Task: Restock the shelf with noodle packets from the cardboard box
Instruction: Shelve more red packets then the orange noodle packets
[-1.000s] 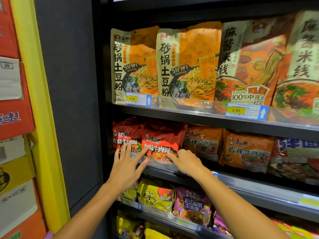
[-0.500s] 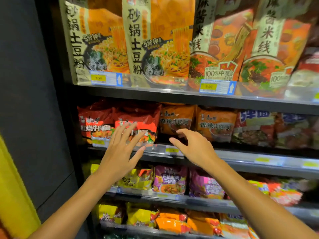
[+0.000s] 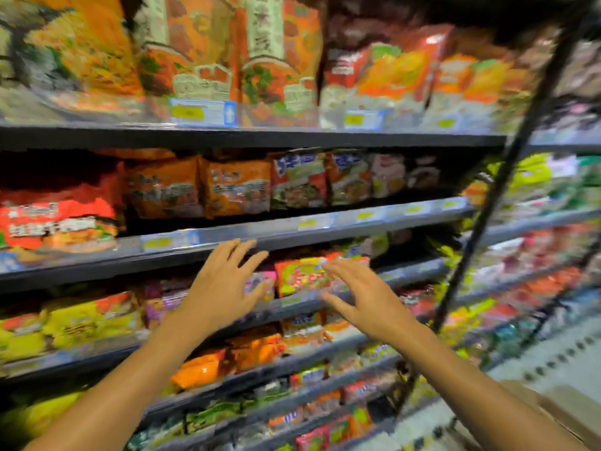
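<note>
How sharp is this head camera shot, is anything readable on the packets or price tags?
Head view: heavy motion blur smears everything; packet print and the yellow price tags are unreadable. The left hand and right hand are the sharpest parts, both open and empty. Wide-angle distortion tilts the black shelf upright. Lighting is bright on packets, dark under the shelves.

The head camera swung to the right, so the picture went blurry and the dark wall on the left slid out of sight. The left hand (image 3: 224,284) and right hand (image 3: 364,297) came away from the red packets (image 3: 58,219) and dropped lower, both spread wide and holding nothing. A cardboard box (image 3: 553,415) showed up in the bottom right corner.
</note>
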Demonstrator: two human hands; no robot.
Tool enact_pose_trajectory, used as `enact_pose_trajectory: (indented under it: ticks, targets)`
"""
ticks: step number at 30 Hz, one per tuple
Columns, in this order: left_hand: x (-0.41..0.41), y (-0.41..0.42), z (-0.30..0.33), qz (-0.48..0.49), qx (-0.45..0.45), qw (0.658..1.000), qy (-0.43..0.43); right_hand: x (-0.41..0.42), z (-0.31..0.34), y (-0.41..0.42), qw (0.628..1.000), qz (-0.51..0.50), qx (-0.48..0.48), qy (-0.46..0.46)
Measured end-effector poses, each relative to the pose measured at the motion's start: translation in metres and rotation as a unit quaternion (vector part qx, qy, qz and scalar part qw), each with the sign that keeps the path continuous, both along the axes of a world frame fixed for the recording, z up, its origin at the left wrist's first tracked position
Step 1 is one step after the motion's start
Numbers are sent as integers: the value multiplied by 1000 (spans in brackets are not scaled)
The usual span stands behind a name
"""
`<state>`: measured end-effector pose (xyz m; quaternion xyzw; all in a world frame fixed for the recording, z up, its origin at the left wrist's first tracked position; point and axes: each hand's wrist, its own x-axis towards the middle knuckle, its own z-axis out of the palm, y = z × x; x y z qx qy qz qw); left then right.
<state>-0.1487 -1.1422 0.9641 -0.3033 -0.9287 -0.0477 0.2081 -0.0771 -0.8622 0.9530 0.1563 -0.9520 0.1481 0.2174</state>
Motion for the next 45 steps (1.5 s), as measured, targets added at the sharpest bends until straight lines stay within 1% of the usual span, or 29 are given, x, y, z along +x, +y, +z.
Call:
enact_pose_trajectory:
  ticks: [2,5,7,9,13,17,23,27,30,32,36,41,45]
  targets:
    - [18,44,-8,-23,-8,1000,-18,35,-10,44,999,-30,-3,-19]
    - [55,117,-21,-66,-23,997,-23,95,-25,115,996,-72,-14,-50]
    - [86,168,-35,-93,-24,995,-42,139,-35,163,993,-95,-8,-67]
    - [119,221,-49,-121,-35,990,-63,187,-45,212,985,-141,1,-95]
    - [180,322,-77,-194,-66,974,-97,282,-68,298,963,-219,-19,-155]
    - [230,418,-106,-261,-96,952,-130,373,-83,365,934,-292,-24,-203]
    - [288,539,-138,-350,-142,914,-149,463,-118,448,888,-382,-85,-240]
    - [298,611,-172,-365,-176,892,-199,494,-138,494,870,-419,-100,-239]
    - [307,659,-182,-392,-177,879,-207,503,-151,529,852,-445,-119,-251]
    - [314,692,-181,-416,-170,872,-194,505,-157,555,839,-461,-128,-261]
    - [309,761,-197,-437,-166,856,-219,499,-160,607,815,-489,-144,-275]
    - [290,844,-235,-423,-206,844,-258,498,-170,672,804,-501,-162,-275]
    - [289,892,-257,-415,-223,838,-276,506,-189,724,799,-496,-168,-295]
